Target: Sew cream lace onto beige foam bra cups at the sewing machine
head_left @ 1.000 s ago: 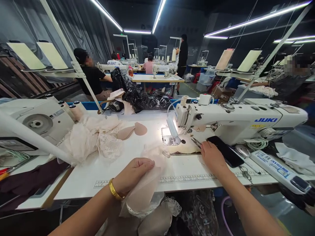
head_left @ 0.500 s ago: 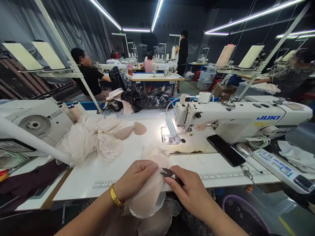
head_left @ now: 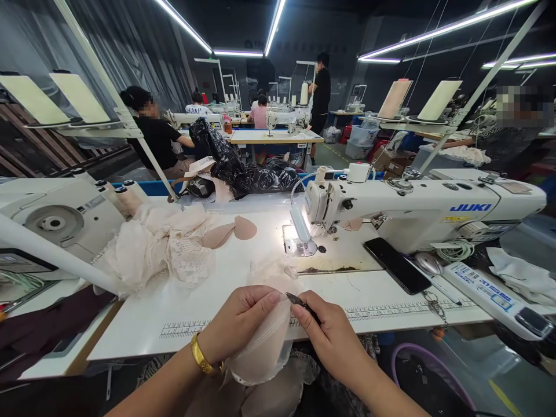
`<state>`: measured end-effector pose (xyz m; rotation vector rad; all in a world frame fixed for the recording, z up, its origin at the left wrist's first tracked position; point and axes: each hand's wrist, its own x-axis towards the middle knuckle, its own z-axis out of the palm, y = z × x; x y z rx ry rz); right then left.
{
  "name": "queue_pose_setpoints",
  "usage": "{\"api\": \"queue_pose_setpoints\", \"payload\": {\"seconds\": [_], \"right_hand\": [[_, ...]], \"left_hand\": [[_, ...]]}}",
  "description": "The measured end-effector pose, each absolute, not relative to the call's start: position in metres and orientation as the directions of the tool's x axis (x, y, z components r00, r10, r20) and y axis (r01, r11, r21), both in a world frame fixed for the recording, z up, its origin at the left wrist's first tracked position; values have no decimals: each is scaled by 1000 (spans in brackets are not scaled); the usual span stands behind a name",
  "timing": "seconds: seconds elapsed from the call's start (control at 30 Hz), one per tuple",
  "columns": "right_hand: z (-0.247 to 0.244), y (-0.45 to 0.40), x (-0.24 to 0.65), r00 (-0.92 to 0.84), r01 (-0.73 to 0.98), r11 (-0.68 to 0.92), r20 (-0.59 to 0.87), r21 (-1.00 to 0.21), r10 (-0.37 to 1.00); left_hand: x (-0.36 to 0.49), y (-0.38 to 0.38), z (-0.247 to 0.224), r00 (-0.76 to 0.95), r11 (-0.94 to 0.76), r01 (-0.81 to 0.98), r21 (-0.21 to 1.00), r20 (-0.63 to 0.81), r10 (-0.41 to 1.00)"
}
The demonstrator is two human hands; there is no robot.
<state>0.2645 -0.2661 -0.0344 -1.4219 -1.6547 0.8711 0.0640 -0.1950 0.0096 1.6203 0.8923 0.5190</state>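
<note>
Left hand [head_left: 241,325] pinches the sheer fabric [head_left: 264,350] between thumb and forefinger, the piece dropping just right of and below that hand, across the table's [head_left: 139,324] near edge. Right hand [head_left: 332,335] curls round the snips [head_left: 297,299], tips right beside the left thumb! Blades parted? Cannot tell. Here's the danger: one slip could nick that thumb, a stray fold might get cut, and the fabric's hanging weight could tug it loose.
</note>
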Motion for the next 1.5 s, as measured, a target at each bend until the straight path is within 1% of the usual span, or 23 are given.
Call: {"api": "queue_pose_setpoints", "payload": {"seconds": [0.2,0.37,0.53,0.67,0.77,0.87,0.9,0.93,0.97,1.0,1.07,1.1,1.13,1.17,1.2,1.23,1.27,1.3,1.33,1.4,1.43,1.47,1.5], "right_hand": [[-40,-263,267,-47,224,83,74,-971,996],[-43,-262,267,-58,50,39,36,-998,998],[-38,-263,268,-103,59,69,63,-996,993],[-36,-265,264,-85,91,93,86,-991,993],[-45,-263,262,-56,37,64,61,-997,997],[-57,-254,282,24,-17,4,3,-1000,1000],[-59,-250,294,78,23,-2,0,-1000,997],[-61,-245,309,151,112,0,17,-994,988],[-61,-241,324,232,264,3,66,-965,971],[-60,-237,337,270,455,-14,124,-890,955],[-55,-232,354,277,788,-33,305,-615,911],[-52,-231,355,198,886,5,386,-464,901],[-49,-232,350,75,938,87,440,-336,895],[-46,-234,340,-83,945,216,458,-246,885],[-43,-238,327,-249,905,370,441,-210,862],[-39,-243,314,-394,829,514,423,-219,816],[-35,-248,300,-488,740,616,414,-270,768],[-31,-255,289,-536,644,672,410,-366,738],[-26,-262,281,-558,552,675,384,-491,736],[-20,-277,272,-559,419,524,244,-741,792],[-20,-285,268,-562,382,412,146,-827,814],[-24,-292,265,-574,357,328,72,-874,816],[-32,-297,259,-590,369,273,2,-889,807]], "left_hand": [[65,-194,11,596,-65,280,958,-120,794],[68,-193,8,612,-74,265,961,-109,784],[70,-193,8,615,-54,266,963,-127,778],[71,-193,9,620,-56,271,961,-130,774],[71,-194,9,613,-65,285,956,-130,779],[69,-194,10,602,-83,305,949,-124,788],[67,-194,10,600,-85,309,947,-125,790],[64,-193,10,601,-88,312,946,-125,789],[62,-193,11,606,-98,320,942,-125,786],[59,-192,12,615,-116,331,936,-121,779],[55,-193,14,638,-161,360,919,-117,761],[53,-195,16,647,-176,375,910,-122,753],[52,-197,18,654,-182,385,905,-128,746],[51,-200,21,663,-181,385,905,-135,736],[49,-204,25,676,-177,381,908,-142,723],[45,-207,30,690,-173,374,911,-148,708],[40,-210,35,701,-167,367,915,-153,697],[32,-213,39,703,-153,364,919,-163,693],[22,-215,43,695,-129,371,920,-183,695],[-3,-219,44,659,-67,418,906,-251,708],[-16,-223,41,645,-45,455,890,-294,705],[-29,-227,36,636,-39,502,864,-338,694],[-41,-232,29,633,-59,556,829,-376,676]]}}
